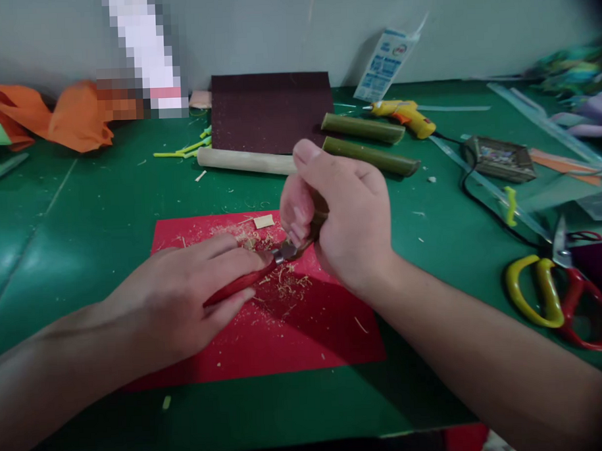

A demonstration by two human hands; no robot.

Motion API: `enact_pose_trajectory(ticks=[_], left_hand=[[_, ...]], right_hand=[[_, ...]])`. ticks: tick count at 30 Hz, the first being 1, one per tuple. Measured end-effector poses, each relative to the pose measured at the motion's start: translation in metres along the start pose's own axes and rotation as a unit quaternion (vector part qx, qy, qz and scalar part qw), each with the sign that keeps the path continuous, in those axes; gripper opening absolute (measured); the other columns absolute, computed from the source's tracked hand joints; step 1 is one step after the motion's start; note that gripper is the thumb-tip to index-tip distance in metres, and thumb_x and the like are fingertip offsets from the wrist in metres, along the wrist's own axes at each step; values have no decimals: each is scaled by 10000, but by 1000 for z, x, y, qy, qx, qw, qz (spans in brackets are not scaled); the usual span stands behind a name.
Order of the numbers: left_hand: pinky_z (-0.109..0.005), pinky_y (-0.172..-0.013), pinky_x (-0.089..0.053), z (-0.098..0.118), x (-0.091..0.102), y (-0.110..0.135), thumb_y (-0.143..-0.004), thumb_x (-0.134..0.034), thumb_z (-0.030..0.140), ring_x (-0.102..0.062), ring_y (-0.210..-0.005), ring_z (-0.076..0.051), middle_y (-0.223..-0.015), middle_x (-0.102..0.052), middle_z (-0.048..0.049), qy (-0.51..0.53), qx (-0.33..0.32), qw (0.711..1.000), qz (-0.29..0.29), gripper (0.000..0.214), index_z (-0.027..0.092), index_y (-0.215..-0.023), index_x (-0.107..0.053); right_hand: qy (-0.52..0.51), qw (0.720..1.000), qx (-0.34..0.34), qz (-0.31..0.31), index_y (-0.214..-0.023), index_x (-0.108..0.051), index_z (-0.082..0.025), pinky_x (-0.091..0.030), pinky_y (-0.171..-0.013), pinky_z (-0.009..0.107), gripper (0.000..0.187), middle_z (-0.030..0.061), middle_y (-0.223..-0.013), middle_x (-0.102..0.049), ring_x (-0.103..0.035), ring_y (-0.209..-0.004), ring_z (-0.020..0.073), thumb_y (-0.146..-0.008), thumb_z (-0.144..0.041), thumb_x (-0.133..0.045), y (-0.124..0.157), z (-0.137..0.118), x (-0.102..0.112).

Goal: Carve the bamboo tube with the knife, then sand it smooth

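Observation:
My left hand (185,289), closed, grips a red-handled tool (244,280) above the red sheet (334,336). Its short metal part (285,251) points toward my right hand (354,210); the tool's exact kind is unclear. The fingers of my right hand are curled round a brownish piece (319,210), possibly bamboo, mostly hidden in the fist. The metal part meets or nearly meets this piece under the right fingertips. Pale shavings (293,282) and a small flat wood chip (264,221) lie on the sheet below.
Behind my hands lie a pale stick (244,160), two green bamboo pieces (372,158), a dark board (272,111) and a yellow glue gun (408,115). Scissors (560,295) with yellow and red handles lie at right, near a black cord (488,212). Orange cloth (80,118) is far left.

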State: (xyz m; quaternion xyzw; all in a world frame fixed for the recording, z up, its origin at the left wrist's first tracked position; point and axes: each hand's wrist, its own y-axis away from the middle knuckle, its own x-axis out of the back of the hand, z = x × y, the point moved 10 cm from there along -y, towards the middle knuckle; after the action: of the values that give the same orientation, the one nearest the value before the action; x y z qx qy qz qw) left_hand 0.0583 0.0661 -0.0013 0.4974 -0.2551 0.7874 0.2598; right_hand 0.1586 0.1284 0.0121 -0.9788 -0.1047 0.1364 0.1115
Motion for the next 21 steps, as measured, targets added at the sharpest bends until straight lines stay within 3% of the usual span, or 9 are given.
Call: enact_pose_trajectory(ticks=[7,12,21], left_hand=[[-343,-883,-478,4,-2,2,-813,-530,299,-579,-1052,-233,-1124,-622,-25,-14,14,999,32,326,286,-1138,-510],[-286,-871,-477,11,0,1,-806,-546,248,-585,-1036,-201,-1083,-631,-15,-3,-3,998,64,306,253,-1112,-522],[-303,-847,-483,11,-6,-1,-820,-528,258,-577,-1040,-207,-1107,-620,-30,21,19,998,47,302,229,-1120,-521]], right_hand=[[31,999,9,31,-445,-449,-244,-292,-375,287,405,-36,-369,-375,-351,-350,127,-810,-394,-540,-1,1,5],[38,997,40,59,-432,-428,-251,-278,-378,297,426,-35,-372,-335,-325,-348,132,-828,-388,-510,1,-3,6],[41,994,54,88,-436,-414,-259,-261,-372,307,413,-23,-386,-335,-321,-354,145,-814,-384,-522,2,-4,9]])
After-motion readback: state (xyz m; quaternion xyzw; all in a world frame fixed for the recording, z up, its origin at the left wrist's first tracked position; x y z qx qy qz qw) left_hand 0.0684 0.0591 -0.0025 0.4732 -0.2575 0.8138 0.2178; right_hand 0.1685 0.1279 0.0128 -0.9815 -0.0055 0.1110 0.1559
